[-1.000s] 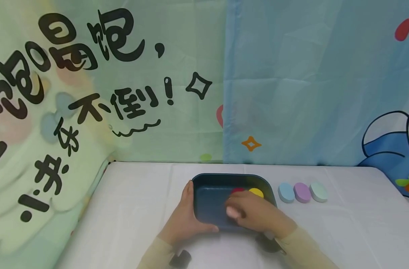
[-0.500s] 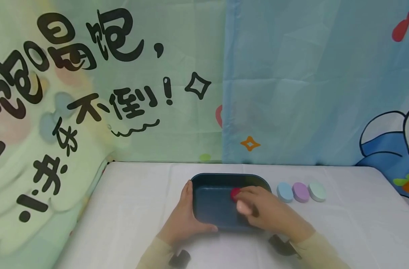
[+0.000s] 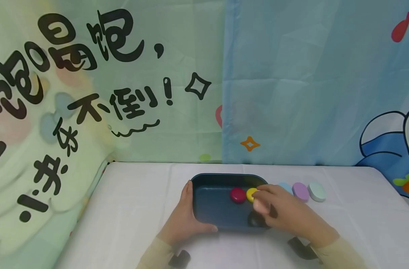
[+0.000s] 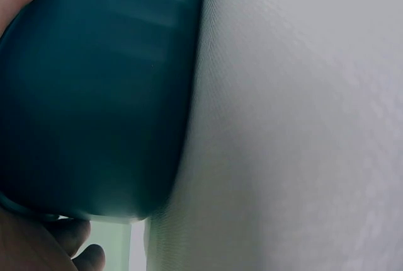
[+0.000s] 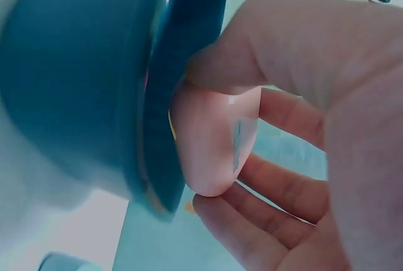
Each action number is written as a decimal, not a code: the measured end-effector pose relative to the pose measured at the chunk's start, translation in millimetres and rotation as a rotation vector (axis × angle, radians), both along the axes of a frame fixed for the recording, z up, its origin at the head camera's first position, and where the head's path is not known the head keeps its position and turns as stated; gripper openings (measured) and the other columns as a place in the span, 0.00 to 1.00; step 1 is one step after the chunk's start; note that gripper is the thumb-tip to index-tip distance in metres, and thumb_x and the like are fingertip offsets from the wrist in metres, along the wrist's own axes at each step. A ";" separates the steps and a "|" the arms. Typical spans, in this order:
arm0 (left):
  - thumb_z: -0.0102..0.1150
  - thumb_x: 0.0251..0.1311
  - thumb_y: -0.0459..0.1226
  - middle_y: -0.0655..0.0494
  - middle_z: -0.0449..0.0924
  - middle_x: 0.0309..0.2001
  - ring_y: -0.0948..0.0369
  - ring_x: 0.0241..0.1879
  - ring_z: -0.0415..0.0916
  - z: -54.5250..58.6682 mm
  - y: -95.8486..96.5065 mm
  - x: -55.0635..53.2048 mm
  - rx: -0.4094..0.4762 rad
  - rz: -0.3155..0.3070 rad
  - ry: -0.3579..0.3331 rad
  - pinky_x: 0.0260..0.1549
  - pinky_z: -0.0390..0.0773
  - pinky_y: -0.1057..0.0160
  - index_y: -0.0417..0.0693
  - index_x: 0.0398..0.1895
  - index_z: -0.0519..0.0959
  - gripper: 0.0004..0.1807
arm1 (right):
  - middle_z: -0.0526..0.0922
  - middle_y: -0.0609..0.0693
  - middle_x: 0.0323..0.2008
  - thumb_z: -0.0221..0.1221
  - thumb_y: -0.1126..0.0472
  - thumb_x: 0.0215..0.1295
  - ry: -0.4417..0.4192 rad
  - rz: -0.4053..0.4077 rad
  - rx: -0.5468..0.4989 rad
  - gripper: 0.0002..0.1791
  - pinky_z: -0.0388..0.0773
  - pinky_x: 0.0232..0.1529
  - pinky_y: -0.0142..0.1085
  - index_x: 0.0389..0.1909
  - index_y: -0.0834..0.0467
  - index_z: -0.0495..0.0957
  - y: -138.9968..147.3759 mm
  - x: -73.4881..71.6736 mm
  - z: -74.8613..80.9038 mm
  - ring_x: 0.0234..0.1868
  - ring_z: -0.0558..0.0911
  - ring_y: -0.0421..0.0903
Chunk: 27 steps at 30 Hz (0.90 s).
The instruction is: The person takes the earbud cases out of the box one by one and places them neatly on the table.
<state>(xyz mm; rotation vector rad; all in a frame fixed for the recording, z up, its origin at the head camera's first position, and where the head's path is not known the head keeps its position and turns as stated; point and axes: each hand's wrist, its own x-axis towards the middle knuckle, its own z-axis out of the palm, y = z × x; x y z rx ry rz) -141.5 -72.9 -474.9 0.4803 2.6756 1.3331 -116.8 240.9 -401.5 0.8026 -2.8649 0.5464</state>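
My left hand (image 3: 187, 220) grips the left end of a dark blue-green tray (image 3: 204, 220), thumb at the near side. In the left wrist view the tray's outer wall (image 4: 107, 107) fills the left half. Inside the tray lie a red disc (image 3: 238, 195) and, to its right, a yellow disc (image 3: 250, 194), partly covered by my right fingers. My right hand (image 3: 285, 209) is over the tray's right end. In the right wrist view it pinches a glossy pale pink disc (image 5: 211, 142) between thumb and fingers, beside the tray's rim (image 5: 141, 126).
Right of the tray a light blue disc (image 3: 286, 186), partly hidden by my hand, a purple disc (image 3: 301, 192) and a pale green disc (image 3: 317, 192) stand in a row on the white table (image 3: 130, 209). A printed cloth (image 3: 177, 145) hangs behind. A dark round patch inside the tray is unclear.
My right hand has shifted right across the tray, uncovering the red disc and part of the yellow one, and now covering part of the light blue disc. The left hand has stayed on the tray.
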 end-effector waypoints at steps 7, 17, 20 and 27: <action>0.82 0.32 0.61 0.48 0.37 0.81 0.49 0.75 0.52 -0.1 0.1 -0.1 0.002 0.005 -0.003 0.67 0.65 0.47 0.44 0.82 0.35 0.81 | 0.79 0.56 0.57 0.69 0.65 0.51 -0.031 -0.063 0.035 0.25 0.79 0.53 0.53 0.54 0.56 0.82 16.0 1.8 0.5 0.55 0.79 0.57; 0.82 0.32 0.61 0.46 0.36 0.81 0.49 0.76 0.50 0.5 0.2 -0.3 0.005 0.000 -0.004 0.68 0.63 0.47 0.43 0.81 0.35 0.81 | 0.80 0.56 0.55 0.71 0.64 0.53 -0.005 -0.053 0.039 0.23 0.77 0.54 0.56 0.52 0.57 0.82 33.3 4.2 0.1 0.55 0.78 0.57; 0.81 0.32 0.62 0.47 0.36 0.81 0.49 0.76 0.50 -0.1 0.1 -0.8 0.003 0.001 -0.002 0.68 0.63 0.47 0.43 0.81 0.35 0.82 | 0.80 0.56 0.56 0.71 0.61 0.57 -0.015 -0.058 0.044 0.21 0.77 0.54 0.57 0.53 0.57 0.83 34.9 4.1 0.6 0.56 0.77 0.58; 0.81 0.32 0.62 0.47 0.36 0.81 0.49 0.76 0.51 -1.5 0.2 -1.7 -0.008 0.005 0.001 0.67 0.64 0.47 0.43 0.81 0.35 0.82 | 0.80 0.57 0.56 0.69 0.57 0.63 -0.025 -0.084 0.060 0.19 0.76 0.55 0.57 0.53 0.58 0.82 40.7 4.1 -2.4 0.56 0.78 0.58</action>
